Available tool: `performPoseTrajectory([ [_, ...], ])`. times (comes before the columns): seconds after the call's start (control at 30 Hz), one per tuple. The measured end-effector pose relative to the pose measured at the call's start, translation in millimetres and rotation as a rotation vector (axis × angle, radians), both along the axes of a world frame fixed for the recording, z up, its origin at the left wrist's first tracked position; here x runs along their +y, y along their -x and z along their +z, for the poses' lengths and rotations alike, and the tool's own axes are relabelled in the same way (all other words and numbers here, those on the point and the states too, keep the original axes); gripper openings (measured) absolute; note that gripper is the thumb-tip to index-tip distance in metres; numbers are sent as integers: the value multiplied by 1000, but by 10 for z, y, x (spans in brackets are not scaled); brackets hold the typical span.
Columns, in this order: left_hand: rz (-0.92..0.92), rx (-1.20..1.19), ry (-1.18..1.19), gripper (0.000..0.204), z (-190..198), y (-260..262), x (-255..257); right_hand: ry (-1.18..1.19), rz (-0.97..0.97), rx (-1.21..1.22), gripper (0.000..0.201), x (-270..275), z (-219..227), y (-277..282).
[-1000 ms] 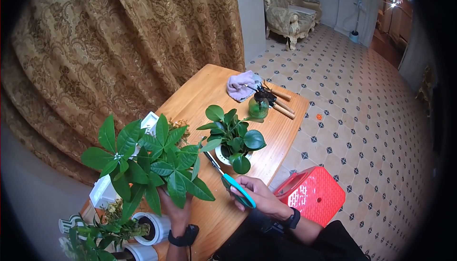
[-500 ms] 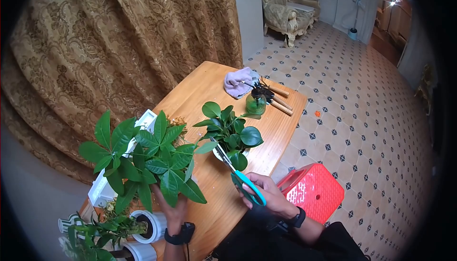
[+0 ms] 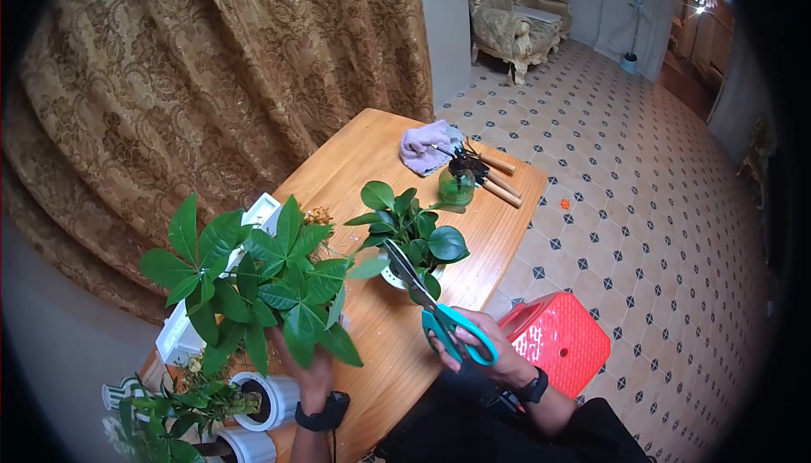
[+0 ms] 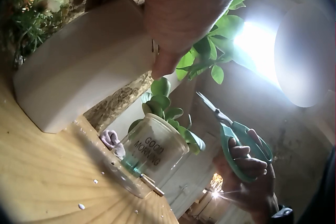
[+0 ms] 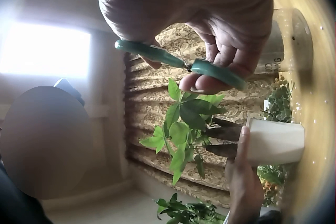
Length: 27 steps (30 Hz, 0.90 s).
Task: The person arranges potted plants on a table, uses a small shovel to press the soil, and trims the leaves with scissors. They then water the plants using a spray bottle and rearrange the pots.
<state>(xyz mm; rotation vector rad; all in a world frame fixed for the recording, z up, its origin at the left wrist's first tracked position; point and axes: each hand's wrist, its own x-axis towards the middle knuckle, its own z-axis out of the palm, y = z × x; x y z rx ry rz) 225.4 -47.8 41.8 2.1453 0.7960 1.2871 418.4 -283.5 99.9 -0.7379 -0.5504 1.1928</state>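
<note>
At the smooth wooden counter [image 3: 346,163], near a patterned curtain [image 3: 253,83] (heavily folded), my right hand [image 3: 488,349] grips teal-handled scissors [image 3: 432,311]; my left hand [image 3: 314,372] holds a tapered white pot [image 5: 278,142].

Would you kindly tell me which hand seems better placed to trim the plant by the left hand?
Probably the right hand: it already holds the scissors, whereas the left hand is busy holding the plant's white pot near its rim.
</note>
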Motion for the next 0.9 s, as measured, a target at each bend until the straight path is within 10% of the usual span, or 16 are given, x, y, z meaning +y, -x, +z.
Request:
performPoseTrajectory([
  [0.17,0,2,-11,36,136,8,-69,13,-14,-31,35,-10,31,-54],
  [0.27,-149,-43,383,34,292,97,-170,24,-48,-67,33,7,44,-69],
  [0.33,-143,314,249,33,179,215,-64,33,-71,-114,31,33,45,-61],
  [0.9,-216,67,477,30,-396,278,21,65,-43,-373,27,190,186,103],
])
